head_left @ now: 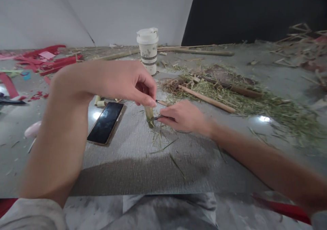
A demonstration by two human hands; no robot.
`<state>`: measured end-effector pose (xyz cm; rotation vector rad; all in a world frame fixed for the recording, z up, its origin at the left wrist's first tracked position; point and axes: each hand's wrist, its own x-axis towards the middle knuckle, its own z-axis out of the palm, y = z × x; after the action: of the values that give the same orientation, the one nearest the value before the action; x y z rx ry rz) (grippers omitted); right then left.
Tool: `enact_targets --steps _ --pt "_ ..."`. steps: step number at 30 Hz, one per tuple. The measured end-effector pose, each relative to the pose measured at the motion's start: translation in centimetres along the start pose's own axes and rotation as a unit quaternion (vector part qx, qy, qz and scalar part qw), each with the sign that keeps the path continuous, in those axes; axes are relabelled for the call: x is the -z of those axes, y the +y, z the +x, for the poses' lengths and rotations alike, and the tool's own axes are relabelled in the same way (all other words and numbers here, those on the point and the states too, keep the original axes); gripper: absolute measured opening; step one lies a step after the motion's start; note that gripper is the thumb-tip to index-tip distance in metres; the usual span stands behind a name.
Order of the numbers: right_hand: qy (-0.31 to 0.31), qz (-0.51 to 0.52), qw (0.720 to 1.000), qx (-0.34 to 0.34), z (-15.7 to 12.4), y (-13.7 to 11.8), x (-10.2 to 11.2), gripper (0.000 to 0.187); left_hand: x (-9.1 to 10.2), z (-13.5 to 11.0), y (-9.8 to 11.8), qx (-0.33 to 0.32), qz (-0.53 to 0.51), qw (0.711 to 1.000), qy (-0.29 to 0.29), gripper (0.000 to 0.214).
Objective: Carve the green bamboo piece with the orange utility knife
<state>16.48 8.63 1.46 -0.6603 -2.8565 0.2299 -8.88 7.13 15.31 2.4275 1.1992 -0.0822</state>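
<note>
Bent down at the wrist, my left hand (139, 83) grips the top of a short piece of green bamboo (149, 116) between thumb and fingers. The bamboo stands nearly upright on the grey table, its lower end showing darker green. My right hand (185, 116) is closed around a knife, and its dark blade (158, 117) touches the lower part of the bamboo. Most of the knife is hidden by my fingers. Just above the right fingers shows a thin wooden handle with a metal tip (163, 103); whether that hand holds it too, I cannot tell.
A phone (106, 122) lies left of the bamboo, beside short pale tube pieces (100, 103). A lidded paper cup (148, 53) stands behind my left hand. Green shavings (276, 111) and a wooden stick (208, 99) lie rightward; red strips (55, 65) are scattered at far left.
</note>
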Motion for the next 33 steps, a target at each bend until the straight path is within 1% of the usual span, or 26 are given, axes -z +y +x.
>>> enact_targets --steps 5,8,10,14,17,19,21,27,30,33 --pt "-0.015 -0.012 1.000 -0.016 -0.1 -0.4 -0.2 0.049 -0.1 -0.2 0.7 0.014 0.001 1.000 0.007 0.028" --pt "-0.033 -0.030 0.999 -0.006 -0.4 -0.4 -0.8 0.042 -0.1 -0.4 1.3 0.039 0.014 0.999 0.018 0.031" --pt "-0.033 -0.038 0.999 0.003 -0.6 -0.2 -1.4 0.041 -0.1 -0.5 1.6 0.056 0.023 0.998 0.025 0.033" --pt "-0.003 -0.053 0.998 0.031 -0.8 0.3 -2.2 0.051 -0.2 -0.5 1.7 0.055 0.020 0.998 0.021 0.030" --pt "0.028 -0.043 0.997 0.055 -0.7 0.5 -2.6 0.056 -0.3 -0.4 1.3 0.029 0.010 0.999 0.023 0.028" --pt "0.055 -0.031 0.996 0.055 -0.8 0.6 -2.7 0.057 -0.3 -0.4 1.0 0.002 0.010 1.000 0.025 0.028" --pt "0.085 -0.018 0.995 0.054 -0.8 0.7 -2.8 0.056 -0.4 -0.3 0.7 -0.013 0.011 1.000 0.022 0.030" --pt "0.151 -0.009 0.988 0.038 -1.1 0.8 -3.1 0.052 -0.5 -0.4 0.8 0.007 0.014 1.000 0.019 0.028" --pt "0.154 -0.017 0.988 0.015 -1.1 0.8 -3.0 0.049 -0.5 -0.4 0.9 0.003 0.019 1.000 0.013 0.031" --pt "0.120 -0.023 0.992 0.008 -1.0 0.9 -2.9 0.047 -0.5 -0.4 0.8 0.003 0.015 1.000 0.016 0.030"
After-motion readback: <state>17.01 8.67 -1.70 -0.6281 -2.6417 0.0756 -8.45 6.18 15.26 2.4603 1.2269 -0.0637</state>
